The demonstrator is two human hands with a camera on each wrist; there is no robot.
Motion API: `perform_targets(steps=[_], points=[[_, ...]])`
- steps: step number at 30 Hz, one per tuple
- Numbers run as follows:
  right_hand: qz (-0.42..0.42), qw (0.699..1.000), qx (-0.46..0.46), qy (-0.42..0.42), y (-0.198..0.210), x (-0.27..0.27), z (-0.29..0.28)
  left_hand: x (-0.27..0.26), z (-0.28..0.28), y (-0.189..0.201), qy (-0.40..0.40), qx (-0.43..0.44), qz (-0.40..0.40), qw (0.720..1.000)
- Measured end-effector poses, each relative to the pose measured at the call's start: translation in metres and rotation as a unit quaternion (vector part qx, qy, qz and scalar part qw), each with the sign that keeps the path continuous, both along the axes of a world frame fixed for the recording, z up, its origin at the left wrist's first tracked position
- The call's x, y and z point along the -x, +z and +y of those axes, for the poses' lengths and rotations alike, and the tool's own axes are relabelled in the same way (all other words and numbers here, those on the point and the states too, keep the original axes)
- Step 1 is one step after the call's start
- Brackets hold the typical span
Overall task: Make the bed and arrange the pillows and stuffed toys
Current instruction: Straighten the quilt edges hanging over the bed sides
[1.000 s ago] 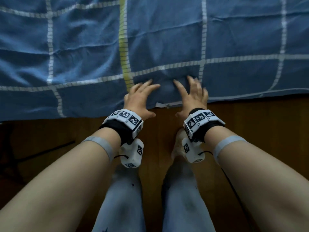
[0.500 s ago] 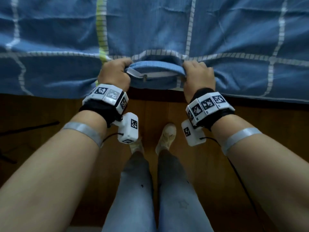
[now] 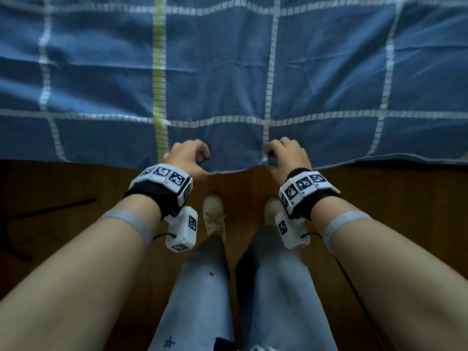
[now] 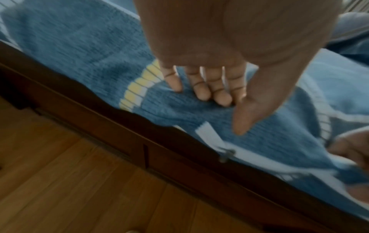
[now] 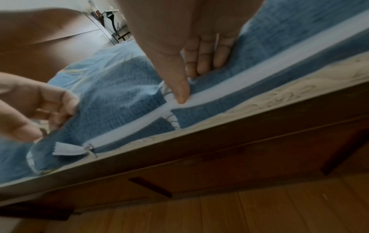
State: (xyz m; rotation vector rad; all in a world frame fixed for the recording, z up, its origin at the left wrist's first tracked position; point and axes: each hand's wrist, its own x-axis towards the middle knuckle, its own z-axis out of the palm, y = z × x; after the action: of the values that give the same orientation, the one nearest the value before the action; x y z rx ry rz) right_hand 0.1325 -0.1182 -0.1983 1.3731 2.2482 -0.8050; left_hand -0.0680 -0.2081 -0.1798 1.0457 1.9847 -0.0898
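Note:
A blue quilt [image 3: 228,72] with white grid lines and one yellow stripe lies spread over the bed; its near hem runs along the bed's edge. My left hand [image 3: 192,158] pinches the hem just right of the yellow stripe, fingers [image 4: 201,88] on top and thumb at the edge. My right hand [image 3: 276,158] grips the hem a short way to the right, its thumb [image 5: 180,94] pressing a white zipper band. Between the hands, the quilt's zipper pull [image 5: 89,149] hangs at the hem. No pillows or stuffed toys are in view.
A dark wooden bed frame [image 5: 239,149] with a drawer front runs under the hem, with a pale mattress edge [image 5: 279,97] above it. I stand on a wooden floor [image 3: 76,186], white shoes [image 3: 214,214] close to the bed. A dark stand leg [image 3: 38,211] lies at the left.
A second ago both hands lay open on the hem. They then gripped and lifted it, and now the hem is drawn down flat at the bed's edge, hands wider apart.

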Motion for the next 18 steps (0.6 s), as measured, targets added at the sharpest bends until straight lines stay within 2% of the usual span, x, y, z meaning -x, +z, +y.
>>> perform_targets(steps=[4, 8, 11, 14, 16, 18], points=[[0.018, 1.000, -0.007, 0.001, -0.003, -0.035, 0.004, -0.051, 0.021, 0.003, -0.041, -0.076, -0.067, 0.994], [0.047, 0.997, -0.016, 0.053, -0.004, -0.077, 0.023, -0.123, 0.060, -0.007, -0.007, -0.166, -0.057, 0.984], [0.048, 0.996, -0.057, 0.040, -0.003, -0.120, 0.052, -0.174, 0.086, -0.017, 0.002, -0.124, -0.025, 0.992], [-0.030, 0.997, -0.074, 0.005, -0.003, -0.163, 0.090, -0.206, 0.102, -0.024, 0.022, -0.049, 0.040, 0.998], [-0.068, 0.994, -0.086, 0.006, -0.006, -0.185, 0.108, -0.217, 0.108, -0.026, 0.048, -0.055, 0.085, 0.994], [-0.067, 0.991, -0.109, 0.025, -0.010, -0.198, 0.119, -0.220, 0.114, -0.028, 0.055, -0.071, 0.136, 0.987]])
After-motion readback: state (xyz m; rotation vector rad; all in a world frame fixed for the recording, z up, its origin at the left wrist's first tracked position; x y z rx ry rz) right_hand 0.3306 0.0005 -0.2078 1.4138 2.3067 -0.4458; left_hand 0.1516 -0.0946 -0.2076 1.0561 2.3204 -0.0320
